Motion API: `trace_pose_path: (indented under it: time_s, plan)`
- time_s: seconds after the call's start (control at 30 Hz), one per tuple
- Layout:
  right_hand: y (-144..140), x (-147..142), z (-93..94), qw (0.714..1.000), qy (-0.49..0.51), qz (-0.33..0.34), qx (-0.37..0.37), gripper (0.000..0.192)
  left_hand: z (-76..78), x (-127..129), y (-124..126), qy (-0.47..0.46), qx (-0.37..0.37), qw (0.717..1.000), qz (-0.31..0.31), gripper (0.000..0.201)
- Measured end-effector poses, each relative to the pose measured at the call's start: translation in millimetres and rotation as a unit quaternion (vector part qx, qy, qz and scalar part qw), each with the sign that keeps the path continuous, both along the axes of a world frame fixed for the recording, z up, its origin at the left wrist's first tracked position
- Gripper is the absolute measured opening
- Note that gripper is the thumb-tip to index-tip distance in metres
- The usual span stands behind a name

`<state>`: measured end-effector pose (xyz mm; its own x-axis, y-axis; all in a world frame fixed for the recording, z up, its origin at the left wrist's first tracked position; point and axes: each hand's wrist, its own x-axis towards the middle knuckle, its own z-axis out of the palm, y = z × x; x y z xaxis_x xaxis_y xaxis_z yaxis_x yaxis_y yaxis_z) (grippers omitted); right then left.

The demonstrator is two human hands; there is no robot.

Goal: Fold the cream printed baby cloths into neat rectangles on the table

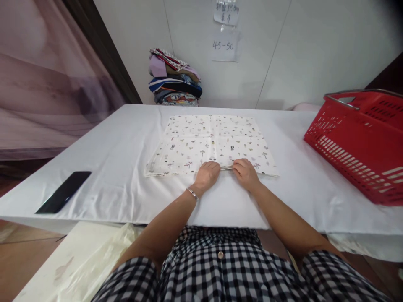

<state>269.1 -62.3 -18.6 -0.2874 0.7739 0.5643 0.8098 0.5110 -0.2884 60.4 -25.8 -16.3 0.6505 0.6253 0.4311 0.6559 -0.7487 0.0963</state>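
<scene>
A white cloth [192, 144] with small printed palm trees and other figures lies flat on the table, folded into layers, with crease lines crossing at its middle. Its near edge is pinched by both of my hands, close together at the centre. My left hand [208, 174], with a bracelet at the wrist, has its fingers closed on the edge. A short way to the right, my right hand [245, 173] grips the same edge between thumb and fingers. A small stretch of the layered edge shows between the two hands, slightly raised.
The table wears a white satin cover [119, 167]. A black phone-like slab [64, 192] lies at the left. On the right stands a red plastic basket [362, 142]. Folded fabrics [174, 79] are stacked beyond the far edge, near a wall with paper signs [224, 45].
</scene>
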Motion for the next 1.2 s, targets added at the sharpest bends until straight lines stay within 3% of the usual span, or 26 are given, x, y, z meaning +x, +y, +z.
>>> trace_pose_path:
  time_s: [0.23, 0.53, 1.2]
  plan:
    - [0.8, 0.2, -4.8, 0.998, -0.034, 0.002, -0.047, 0.018, 3.0, 1.8, -2.3, 0.026, -0.011, 1.0, -0.001, 0.016]
    - [0.2, -0.8, -2.6, 1.0, -0.02, -0.002, -0.011, 0.024, 6.9, 1.8, -2.9, 0.008, -0.008, 1.0, -0.01, 0.019]
    - [-3.0, 0.7, 3.8, 0.995, -0.05, 0.044, -0.075, 0.024, 6.5, 3.6, -5.4, 0.023, -0.048, 0.998, -0.017, 0.018]
